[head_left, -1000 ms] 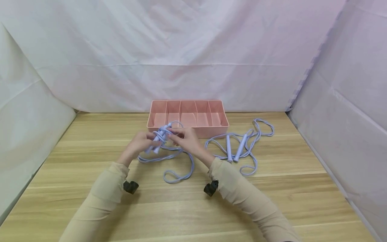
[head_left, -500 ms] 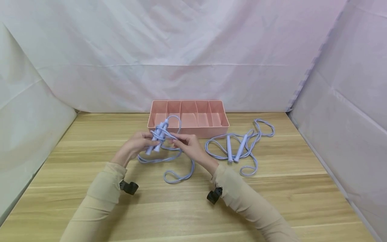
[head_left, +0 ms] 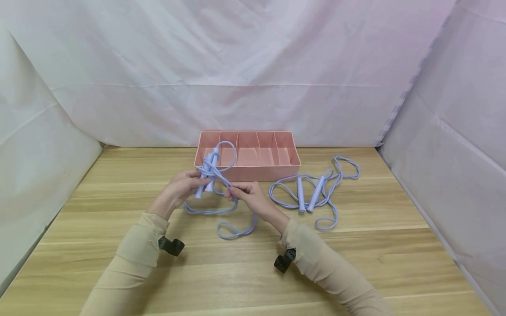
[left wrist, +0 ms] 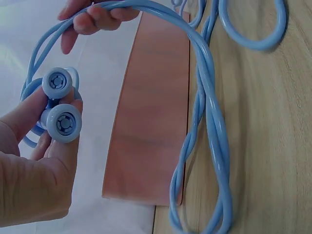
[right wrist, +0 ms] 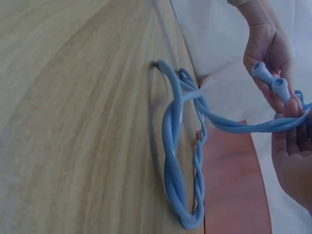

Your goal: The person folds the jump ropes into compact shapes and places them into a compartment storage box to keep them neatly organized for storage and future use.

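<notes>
1. my left grip (head_left: 179,189) clamps the two light-blue plastic skipping rope handles (head_left: 207,173), raised before the pink plastic divided tray (head_left: 276,169).
2. my right grip (head_left: 247,195) pinches their blue cord (head_left: 221,210), which trails onto the wooden counter (head_left: 356,245), mid-width.

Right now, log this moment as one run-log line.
left hand: grips both handles of blue rope | right hand: pinches its cord | second rope: loose on table | pink tray: behind

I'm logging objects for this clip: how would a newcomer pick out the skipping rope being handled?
Find the pink divided tray at the back of the wooden table. Before its left end, the left hand grips two pale blue handles together while the right hand pinches the cord. Unlike the loose rope lying to the right, this one is lifted and partly wound.
</notes>
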Demonstrator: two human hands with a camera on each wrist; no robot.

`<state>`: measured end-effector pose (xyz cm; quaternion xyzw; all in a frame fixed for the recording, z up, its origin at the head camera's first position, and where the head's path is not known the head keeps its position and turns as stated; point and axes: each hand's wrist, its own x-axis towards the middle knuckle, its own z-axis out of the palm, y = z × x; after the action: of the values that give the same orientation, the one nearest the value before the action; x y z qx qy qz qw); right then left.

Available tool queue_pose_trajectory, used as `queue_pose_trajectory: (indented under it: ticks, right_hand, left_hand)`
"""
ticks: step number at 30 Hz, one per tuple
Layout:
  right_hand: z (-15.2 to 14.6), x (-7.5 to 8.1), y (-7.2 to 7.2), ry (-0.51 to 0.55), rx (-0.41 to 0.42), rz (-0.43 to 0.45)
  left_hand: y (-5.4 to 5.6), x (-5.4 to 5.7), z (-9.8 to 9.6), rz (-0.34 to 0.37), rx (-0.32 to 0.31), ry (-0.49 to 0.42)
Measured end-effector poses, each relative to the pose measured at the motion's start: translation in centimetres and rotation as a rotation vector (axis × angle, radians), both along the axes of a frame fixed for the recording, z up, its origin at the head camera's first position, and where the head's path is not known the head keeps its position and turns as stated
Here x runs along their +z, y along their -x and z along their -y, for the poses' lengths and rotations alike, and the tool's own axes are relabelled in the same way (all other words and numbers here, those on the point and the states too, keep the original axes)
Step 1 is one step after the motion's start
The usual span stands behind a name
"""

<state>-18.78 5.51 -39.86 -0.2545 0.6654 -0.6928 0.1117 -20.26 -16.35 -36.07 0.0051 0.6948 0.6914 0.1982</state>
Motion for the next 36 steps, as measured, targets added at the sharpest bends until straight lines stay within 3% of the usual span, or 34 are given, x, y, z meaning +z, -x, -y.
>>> queue_pose_trajectory:
  ticks: [8,18,23,29,32,36]
  right_hand:
    - [-0.9,-0.5,0.4,0.026,0.047,0.037]
    - [-1.4,-1.7,2.0,-0.081,0.049,-0.085]
    - [-1.5,-2.3,2.1,-0.167,0.115,-0.108]
    - [-1.5,-2.3,1.8,-0.190,0.169,-0.131]
    - [-1.5,-1.5,1.6,-0.233,0.176,-0.154]
    - [-1.5,-0.5,1.7,-0.300,0.198,-0.186]
  left_hand:
    - [0.2,0.8,0.6,-0.027,0.020,-0.098]
    - [-0.5,1.6,0.2,-0.132,-0.052,-0.195]
    - [-1.3,1.5,-0.1,-0.133,-0.048,-0.231]
    - [-1.6,1.1,-0.2,-0.133,-0.052,-0.271]
    - [-1.6,0.9,-0.3,-0.152,-0.127,-0.257]
    - [-1.4,0.4,-0.2,-0.224,-0.339,-0.197]
